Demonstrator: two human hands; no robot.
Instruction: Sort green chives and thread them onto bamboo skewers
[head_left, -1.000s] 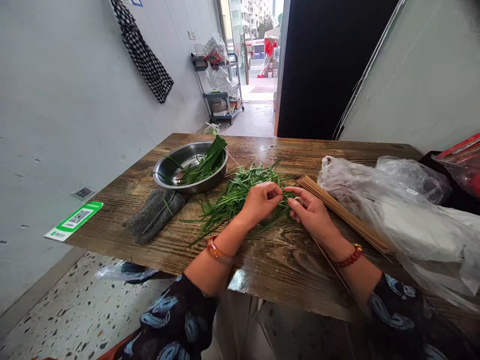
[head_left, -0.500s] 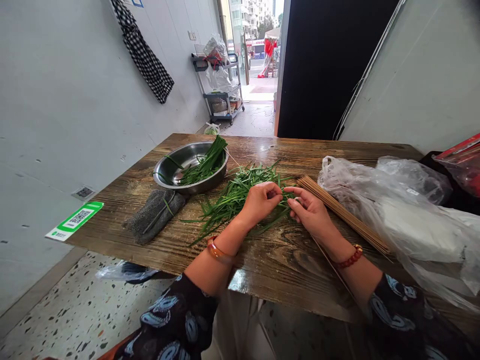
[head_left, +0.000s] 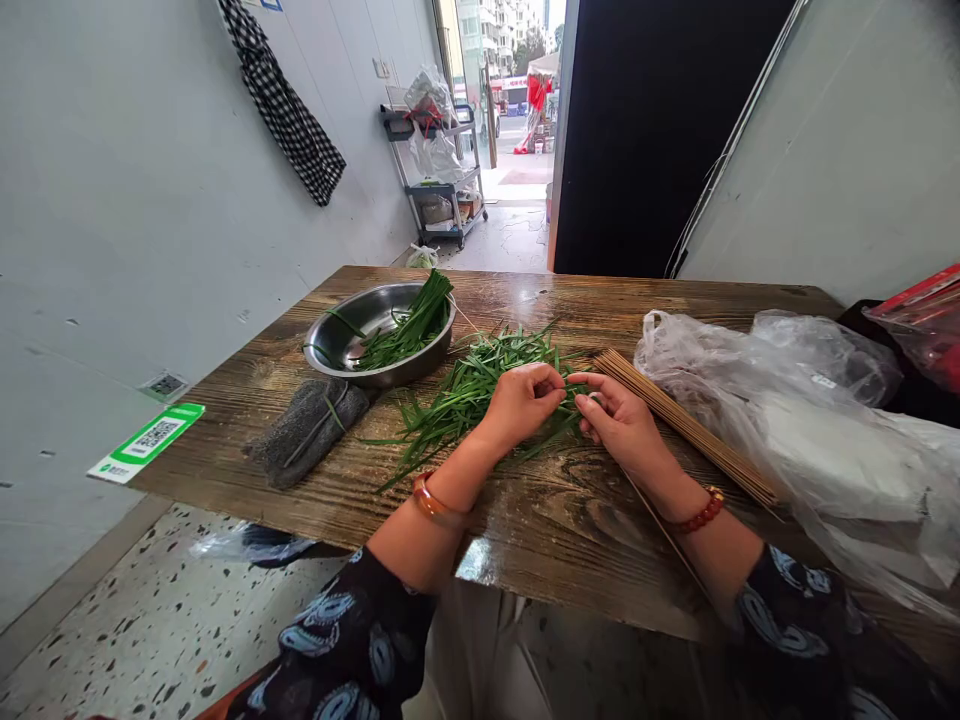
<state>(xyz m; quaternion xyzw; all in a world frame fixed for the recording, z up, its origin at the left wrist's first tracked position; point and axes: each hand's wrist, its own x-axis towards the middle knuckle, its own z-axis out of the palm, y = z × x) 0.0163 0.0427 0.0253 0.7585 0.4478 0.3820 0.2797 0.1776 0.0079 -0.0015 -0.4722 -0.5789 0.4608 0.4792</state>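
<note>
Over the pile of garlic chives (head_left: 457,405), my left hand (head_left: 523,400) is closed in a pinch. What its fingertips hold is too small to make out. Close beside it, my right hand (head_left: 611,415) is closed on a thin bamboo skewer (head_left: 664,535). The skewer runs from under the palm back along the wrist toward the table's front edge. My right index finger points at the left fingertips, nearly touching them. Long green leaves lie loose beneath both hands. A bundle of bamboo skewers (head_left: 690,430) rests just right of my right hand.
A steel bowl (head_left: 322,360) with more chives stands at the back left of the wooden table (head_left: 570,540). Before it lies a dark grey mesh cloth (head_left: 307,435). Clear plastic bags (head_left: 832,450) cover the right side. A cart (head_left: 442,185) stands by the doorway.
The hands hold almost the same pose and place. The whole view has shifted very slightly, and nothing was visibly taken up or let go.
</note>
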